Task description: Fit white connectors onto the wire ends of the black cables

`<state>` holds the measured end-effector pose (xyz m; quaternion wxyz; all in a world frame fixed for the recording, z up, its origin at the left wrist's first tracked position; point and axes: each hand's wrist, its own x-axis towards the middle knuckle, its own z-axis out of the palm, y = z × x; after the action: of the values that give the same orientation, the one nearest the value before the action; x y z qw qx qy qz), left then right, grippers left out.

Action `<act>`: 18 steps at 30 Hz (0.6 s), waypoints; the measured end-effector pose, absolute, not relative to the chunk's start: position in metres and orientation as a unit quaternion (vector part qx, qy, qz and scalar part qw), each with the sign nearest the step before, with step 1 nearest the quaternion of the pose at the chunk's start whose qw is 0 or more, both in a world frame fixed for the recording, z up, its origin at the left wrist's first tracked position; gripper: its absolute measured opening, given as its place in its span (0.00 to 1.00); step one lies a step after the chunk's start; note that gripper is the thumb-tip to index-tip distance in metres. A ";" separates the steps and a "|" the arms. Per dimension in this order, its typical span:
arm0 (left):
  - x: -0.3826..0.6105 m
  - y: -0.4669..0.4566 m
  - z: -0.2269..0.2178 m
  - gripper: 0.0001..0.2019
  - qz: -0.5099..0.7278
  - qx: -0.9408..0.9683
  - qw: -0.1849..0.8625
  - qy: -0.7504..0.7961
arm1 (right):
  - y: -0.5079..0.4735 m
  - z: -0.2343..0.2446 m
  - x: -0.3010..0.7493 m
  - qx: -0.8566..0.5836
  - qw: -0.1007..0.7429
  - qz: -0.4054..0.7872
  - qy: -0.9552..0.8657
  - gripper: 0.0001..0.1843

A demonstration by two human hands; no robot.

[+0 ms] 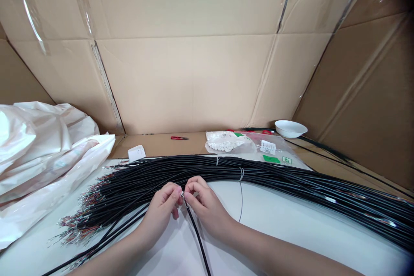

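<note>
Head view: left hand (164,205) and right hand (203,202) meet near centre of the white desk (284,224), fingertips of both pinched on the tip of one black cable (196,235) running toward the near edge. Cable bundle (274,179) just behind the hands, spanning left to right. Plastic bag (45,146) left, bowl (290,128) far right, cardboard (194,82) behind

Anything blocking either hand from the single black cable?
Nothing visible. The left hand and right hand both pinch the cable at its end, fingertips meeting. The bundle lies just behind them, not between.
</note>
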<state>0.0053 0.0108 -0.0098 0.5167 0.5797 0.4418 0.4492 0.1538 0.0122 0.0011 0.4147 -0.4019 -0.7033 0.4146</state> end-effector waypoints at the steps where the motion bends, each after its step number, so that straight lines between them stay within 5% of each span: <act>1: 0.005 0.011 -0.010 0.15 0.449 0.582 0.515 0.441 | 0.012 0.002 0.154 -0.398 0.413 0.417 -0.705 0.10; 10: 0.006 0.011 -0.014 0.15 0.448 0.599 0.502 0.433 | 0.021 0.001 0.152 -0.371 0.400 0.553 -0.630 0.15; 18: 0.006 0.010 -0.011 0.16 0.442 0.611 0.490 0.437 | 0.019 -0.001 0.153 -0.390 0.408 0.549 -0.617 0.18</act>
<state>0.0057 0.0104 -0.0114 0.4901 0.6115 0.4370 0.4416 0.1526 0.0186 -0.0012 0.4076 -0.3899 -0.6167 0.5491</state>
